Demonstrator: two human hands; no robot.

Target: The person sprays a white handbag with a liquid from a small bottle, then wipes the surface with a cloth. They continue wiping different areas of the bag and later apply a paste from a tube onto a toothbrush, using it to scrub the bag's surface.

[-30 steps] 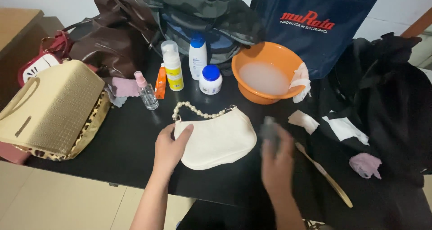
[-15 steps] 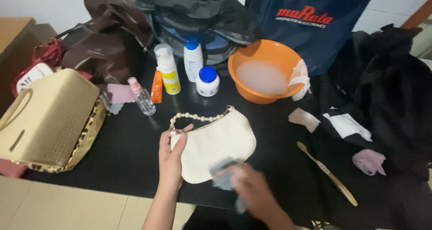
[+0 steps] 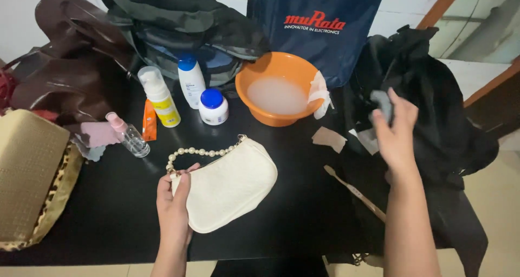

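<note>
On the black tabletop (image 3: pixel 97 212), near its front edge, lies a small white handbag (image 3: pixel 230 187) with a pearl-bead strap (image 3: pixel 200 152) curving along its upper left. The left hand (image 3: pixel 174 206) rests on the bag's left end, fingers closed over the edge, pinning it flat; the part of the bag beneath the palm is hidden. The right hand (image 3: pixel 395 133) is raised well to the right of the bag, over a heap of black fabric (image 3: pixel 433 114), with its fingers pinched around a small grey cloth (image 3: pixel 382 105); only the cloth's top shows, the rest being lost behind the fingers. Behind the bag stands an orange basin (image 3: pixel 271 114) of cloudy liquid with a pale rag (image 3: pixel 319 95) draped over its right rim. Left of the basin are a white jar with a blue lid (image 3: pixel 213 107), a white bottle with a blue cap (image 3: pixel 191 82), a pump bottle with a yellow label (image 3: pixel 158 96), an orange tube (image 3: pixel 149 120) and a small clear spray bottle (image 3: pixel 129 135). A wooden brush handle (image 3: pixel 355 191) lies between bag and forearm, its far end covered by the arm. A gold woven bag (image 3: pixel 30 174) is cut off at the left edge, and a dark brown leather bag (image 3: pixel 65 76) and a navy tote (image 3: pixel 319 33) run out of frame at the top.
</note>
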